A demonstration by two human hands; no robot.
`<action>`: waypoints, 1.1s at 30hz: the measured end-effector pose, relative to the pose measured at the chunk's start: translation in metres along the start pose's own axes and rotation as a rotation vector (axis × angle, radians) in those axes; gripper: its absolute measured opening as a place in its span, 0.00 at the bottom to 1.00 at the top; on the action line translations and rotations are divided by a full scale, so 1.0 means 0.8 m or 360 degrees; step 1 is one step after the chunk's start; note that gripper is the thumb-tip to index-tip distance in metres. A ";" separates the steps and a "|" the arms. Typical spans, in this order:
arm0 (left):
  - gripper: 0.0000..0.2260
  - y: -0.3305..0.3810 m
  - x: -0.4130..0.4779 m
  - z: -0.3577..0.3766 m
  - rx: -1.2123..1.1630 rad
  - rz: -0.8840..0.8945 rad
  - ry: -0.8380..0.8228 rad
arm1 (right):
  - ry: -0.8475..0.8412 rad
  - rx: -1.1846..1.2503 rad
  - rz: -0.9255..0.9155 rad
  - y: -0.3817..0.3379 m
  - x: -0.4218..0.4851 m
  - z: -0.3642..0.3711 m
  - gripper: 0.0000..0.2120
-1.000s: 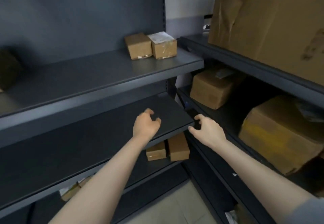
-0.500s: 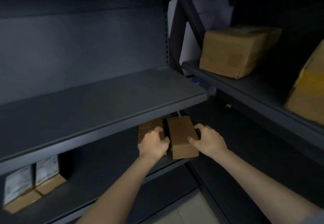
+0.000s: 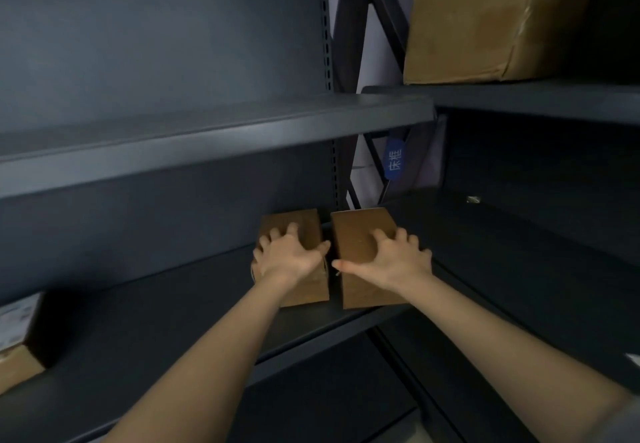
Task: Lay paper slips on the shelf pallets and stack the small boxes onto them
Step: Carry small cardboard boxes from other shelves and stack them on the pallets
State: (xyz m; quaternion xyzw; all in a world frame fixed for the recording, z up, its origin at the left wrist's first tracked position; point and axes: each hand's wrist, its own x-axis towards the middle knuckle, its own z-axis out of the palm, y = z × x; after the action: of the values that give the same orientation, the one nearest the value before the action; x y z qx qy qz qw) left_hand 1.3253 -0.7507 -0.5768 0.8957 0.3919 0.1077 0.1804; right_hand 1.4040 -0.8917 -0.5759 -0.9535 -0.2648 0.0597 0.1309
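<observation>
Since both small boxes sit side by side near the lower shelf (image 3: 173,307) edge, the left hand (image 3: 287,257) is clamped over the left box (image 3: 304,231), the right hand (image 3: 394,259) over the right box (image 3: 356,231), likely for lifting; no paper slip is seen.

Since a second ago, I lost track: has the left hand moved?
Yes. The left hand was up at the front edge of the shelf above; now it has gone down under that shelf and lies on the left small box.

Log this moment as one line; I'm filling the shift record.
left hand: on left small brown cardboard box | right hand: on right small brown cardboard box | both on dark metal shelf
</observation>
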 end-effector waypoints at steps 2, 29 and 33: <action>0.41 0.007 0.006 0.003 0.0071 -0.0077 -0.0126 | -0.0022 -0.0038 0.0029 -0.006 0.005 0.005 0.51; 0.39 -0.132 -0.027 -0.070 0.0389 -0.0268 0.0035 | -0.0053 0.0181 -0.0257 -0.050 0.006 0.011 0.42; 0.38 -0.168 -0.051 -0.095 0.0394 -0.0355 0.0204 | -0.0002 0.0210 -0.0460 -0.101 -0.012 0.012 0.42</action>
State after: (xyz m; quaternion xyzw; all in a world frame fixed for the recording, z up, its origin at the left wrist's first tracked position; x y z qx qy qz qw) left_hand 1.1834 -0.6785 -0.5642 0.8533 0.5099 0.0948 0.0543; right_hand 1.3544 -0.8277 -0.5617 -0.8947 -0.3948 0.0582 0.2004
